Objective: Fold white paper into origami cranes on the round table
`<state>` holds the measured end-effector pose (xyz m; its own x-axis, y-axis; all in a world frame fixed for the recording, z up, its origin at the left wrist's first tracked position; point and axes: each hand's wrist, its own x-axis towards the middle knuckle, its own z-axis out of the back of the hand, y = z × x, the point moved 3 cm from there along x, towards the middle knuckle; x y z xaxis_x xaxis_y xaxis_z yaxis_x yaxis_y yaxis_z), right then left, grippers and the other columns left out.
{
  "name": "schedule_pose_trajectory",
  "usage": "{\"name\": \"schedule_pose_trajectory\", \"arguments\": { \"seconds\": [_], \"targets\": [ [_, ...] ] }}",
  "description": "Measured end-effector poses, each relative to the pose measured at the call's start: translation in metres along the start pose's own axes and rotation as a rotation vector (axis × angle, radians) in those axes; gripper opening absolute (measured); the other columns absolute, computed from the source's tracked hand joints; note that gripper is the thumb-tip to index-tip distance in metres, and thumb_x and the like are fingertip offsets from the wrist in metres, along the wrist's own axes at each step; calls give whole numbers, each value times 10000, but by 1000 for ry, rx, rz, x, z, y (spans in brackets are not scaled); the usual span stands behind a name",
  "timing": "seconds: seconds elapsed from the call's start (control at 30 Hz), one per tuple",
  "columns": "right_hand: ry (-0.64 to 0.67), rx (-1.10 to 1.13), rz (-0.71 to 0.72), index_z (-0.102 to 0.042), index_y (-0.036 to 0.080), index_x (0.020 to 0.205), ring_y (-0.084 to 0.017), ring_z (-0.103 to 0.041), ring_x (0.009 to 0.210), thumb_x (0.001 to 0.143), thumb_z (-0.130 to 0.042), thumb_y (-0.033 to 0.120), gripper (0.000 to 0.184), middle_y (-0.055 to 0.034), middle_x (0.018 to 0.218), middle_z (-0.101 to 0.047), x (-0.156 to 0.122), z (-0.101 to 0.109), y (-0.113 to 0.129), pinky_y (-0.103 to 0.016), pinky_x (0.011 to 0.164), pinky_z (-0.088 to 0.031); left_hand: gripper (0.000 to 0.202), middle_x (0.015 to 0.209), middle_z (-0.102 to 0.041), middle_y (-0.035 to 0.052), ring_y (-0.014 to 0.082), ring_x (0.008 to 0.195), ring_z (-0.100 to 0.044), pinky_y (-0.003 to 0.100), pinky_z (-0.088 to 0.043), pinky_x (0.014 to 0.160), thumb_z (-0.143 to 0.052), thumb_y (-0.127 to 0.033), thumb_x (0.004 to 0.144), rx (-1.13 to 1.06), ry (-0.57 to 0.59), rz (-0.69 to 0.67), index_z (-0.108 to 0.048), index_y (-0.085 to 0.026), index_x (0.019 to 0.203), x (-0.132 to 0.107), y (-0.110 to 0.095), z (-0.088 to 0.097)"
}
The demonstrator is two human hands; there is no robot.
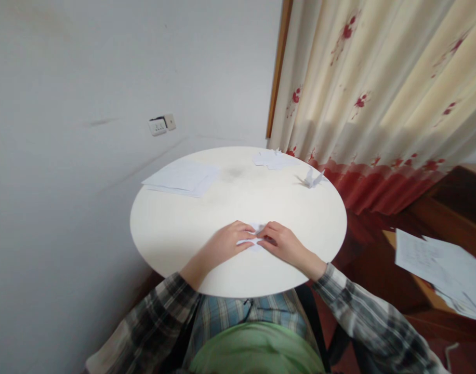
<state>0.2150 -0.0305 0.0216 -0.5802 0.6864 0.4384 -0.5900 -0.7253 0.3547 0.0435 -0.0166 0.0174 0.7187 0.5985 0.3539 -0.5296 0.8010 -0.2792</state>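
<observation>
Head view: working small paper (255,247) at the table's (163,223) near side, fingers hiding much of it | left hand (224,241), right hand (285,244): both pinched on it, fingertips nearly meeting | sheets (179,176) far left | crane (313,178) right, slips (272,160) beyond | wall (86,78) left, curtain (378,93) right | papers (444,265) beside table

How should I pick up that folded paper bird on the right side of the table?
I'd pinch the folded paper bird lightly at its low middle, coming from the near side of the table. Its pointed parts stick up and spread left and right, so they'd probably bend if grabbed.
</observation>
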Motion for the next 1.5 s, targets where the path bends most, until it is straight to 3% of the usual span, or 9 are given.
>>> {"name": "schedule_pose_trajectory", "arguments": {
  "seconds": [0.3, 0.53, 0.77, 0.93, 1.07, 1.23, 1.5],
  "targets": [
    [-45, -177, 80, -615, 162, 839, -170, -511, 767, 842, -478, 253, 164, -70, 788, -574, 1, -3, 0, -312, 689, -441, 277, 1104, -609, 32, 157, 1046, -519, 334, -395, 926, -368, -253, 888, 208, -1, -51, -575, -197, 1064, 3, -2, -9],
    [-25, -79, 101, -599, 168, 947, -187, -516, 1013, 831, -469, 220, 182, -103, 1112, -554, 0, -2, 2, -339, 853, -452, 295, 1187, -566, 36, 156, 1120, -476, 355, -326, 981, -397, -183, 870, 261, -3, -26, -530, -212, 1131, 1, 3, -14],
    [62, -15, 145, -594, 176, 980, -189, -549, 947, 830, -496, 357, 254, -82, 978, -635, 2, 3, 10, -359, 839, -439, 176, 1024, -595, 57, 204, 977, -519, 362, -420, 819, -480, -198, 832, 311, -78, 105, -633, -208, 917, 0, 0, 3],
    [67, 53, 147, -590, 188, 995, -158, -559, 903, 870, -421, 236, 215, -53, 944, -652, 2, 5, 11, -337, 833, -439, 235, 938, -610, 43, 153, 886, -554, 305, -449, 818, -389, -156, 863, 174, -35, 148, -617, -171, 915, 0, 0, 5],
    [16, 67, 123, -578, 182, 1025, -161, -543, 971, 842, -423, 157, 241, -68, 1002, -631, 0, 0, 5, -332, 850, -454, 226, 1013, -605, 51, 160, 965, -540, 309, -438, 881, -434, -241, 855, 115, -50, 129, -593, -166, 996, -1, -1, 5],
    [-1, -2, 86, -564, 169, 1094, -187, -527, 1062, 811, -476, 197, 297, -104, 1119, -592, -2, -3, -1, -370, 913, -442, 295, 1151, -584, 47, 169, 1080, -505, 333, -404, 956, -442, -309, 855, 96, -25, 75, -567, -184, 1091, -4, 5, 2],
    [28, -86, 117, -576, 172, 1110, -181, -539, 1079, 836, -448, 207, 305, -86, 1118, -613, -3, -3, -1, -360, 938, -444, 337, 1132, -613, 21, 165, 1083, -524, 339, -398, 965, -434, -380, 852, 116, -43, 78, -577, -209, 1104, -7, 10, -1]
  ]
}}
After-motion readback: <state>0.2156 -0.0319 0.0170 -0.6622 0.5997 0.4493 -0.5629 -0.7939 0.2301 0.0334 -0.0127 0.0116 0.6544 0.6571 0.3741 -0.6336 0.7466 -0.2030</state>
